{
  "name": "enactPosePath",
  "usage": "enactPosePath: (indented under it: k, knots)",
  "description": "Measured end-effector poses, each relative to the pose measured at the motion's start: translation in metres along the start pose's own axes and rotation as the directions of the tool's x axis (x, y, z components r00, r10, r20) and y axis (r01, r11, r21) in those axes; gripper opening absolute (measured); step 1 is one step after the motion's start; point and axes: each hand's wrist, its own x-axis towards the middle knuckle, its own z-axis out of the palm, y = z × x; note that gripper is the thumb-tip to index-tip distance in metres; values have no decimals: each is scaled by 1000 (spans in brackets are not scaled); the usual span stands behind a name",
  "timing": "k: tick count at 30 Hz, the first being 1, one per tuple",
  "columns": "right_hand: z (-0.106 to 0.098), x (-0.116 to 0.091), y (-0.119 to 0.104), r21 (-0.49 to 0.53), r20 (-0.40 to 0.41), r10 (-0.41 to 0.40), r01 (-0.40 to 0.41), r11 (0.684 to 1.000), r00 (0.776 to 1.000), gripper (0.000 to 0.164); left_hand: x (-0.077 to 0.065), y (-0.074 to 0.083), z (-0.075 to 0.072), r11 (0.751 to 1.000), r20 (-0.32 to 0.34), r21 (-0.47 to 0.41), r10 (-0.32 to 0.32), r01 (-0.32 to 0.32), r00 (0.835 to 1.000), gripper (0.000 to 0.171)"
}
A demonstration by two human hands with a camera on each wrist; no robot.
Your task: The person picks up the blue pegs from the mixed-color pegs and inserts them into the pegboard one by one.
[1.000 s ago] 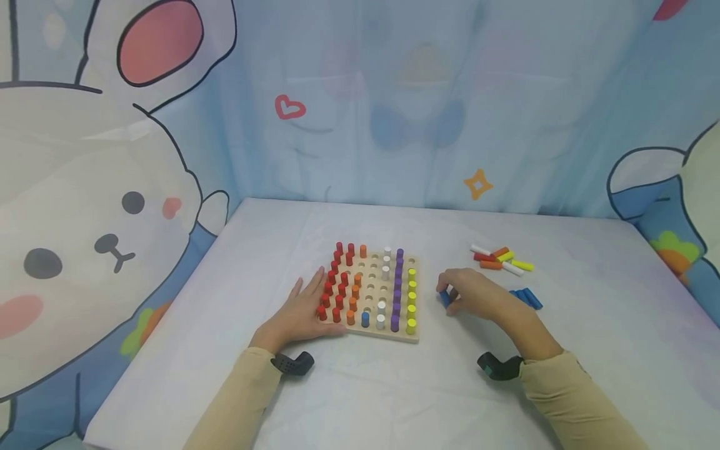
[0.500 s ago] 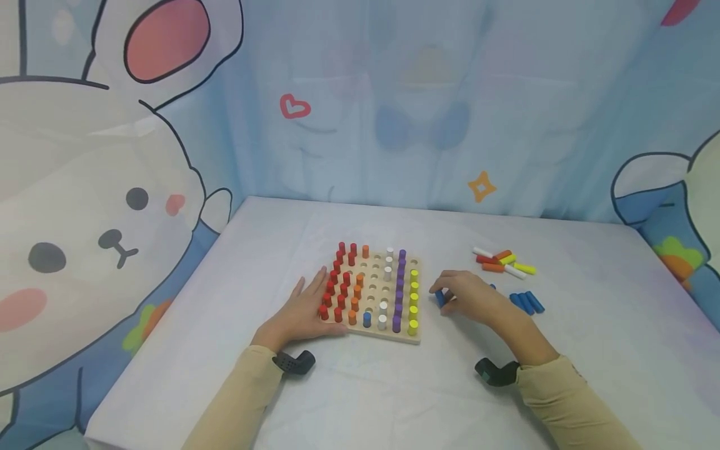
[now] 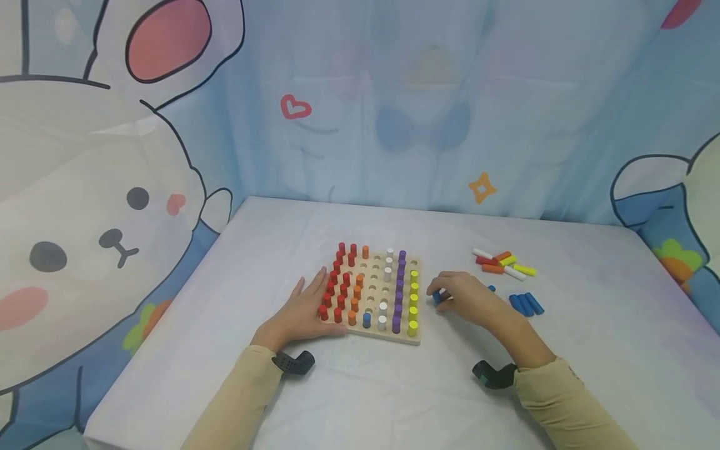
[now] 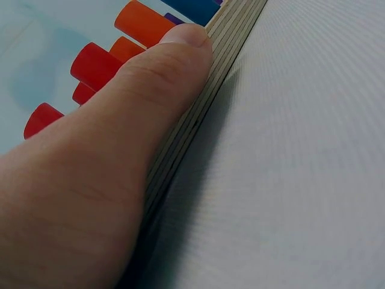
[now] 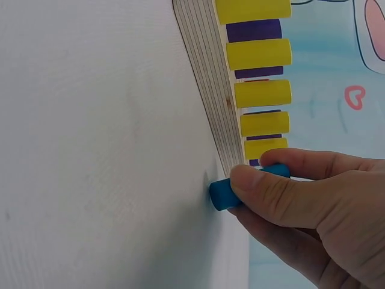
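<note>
A wooden pegboard (image 3: 388, 336) lies on the table, with columns of red, orange, white, purple and yellow pegs standing in it. One blue peg (image 3: 367, 320) stands in its front row; several holes are bare. My left hand (image 3: 298, 317) rests on the board's left side, fingers spread, the thumb (image 4: 174, 66) along the front edge. To the right of the board, my right hand (image 3: 467, 299) pinches a blue peg (image 5: 222, 194) between thumb and fingers. In the right wrist view that peg is tilted, close to the board's side, near the yellow pegs (image 5: 263, 93).
Several blue pegs (image 3: 525, 304) lie side by side right of my right hand. Another blue peg (image 3: 491, 289) is partly hidden behind that hand. Farther back is a loose pile of white, red, orange and yellow pegs (image 3: 500, 262). A printed curtain (image 3: 360, 125) hangs behind the table.
My right hand has moved a little left toward the board with the blue peg, uncovering more of the blue pegs behind it. My left hand stays on the board.
</note>
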Motion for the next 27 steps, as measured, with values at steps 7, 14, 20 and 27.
enactPosePath:
  k: [7, 14, 20, 27]
  knots:
    - [-1, 0, -6, -8, -16, -2, 2, 1000, 1000, 27, 0, 0, 0, 1000, -5, -1, -2, 2, 1000, 124]
    - [-2, -1, -7, -10, -19, -16, 16, 1000, 1000, 24, 1, 1, 0, 1000, 2, 1, -7, 7, 1000, 123]
    - [-4, -2, -6, -5, -3, -12, 12, 1000, 1000, 22, 0, 1, 0, 1000, 0, -2, -3, 3, 1000, 123]
    - [-7, -4, -7, -15, -35, -22, 21, 1000, 999, 21, 0, 1, 0, 1000, -4, -4, 4, -4, 1000, 124]
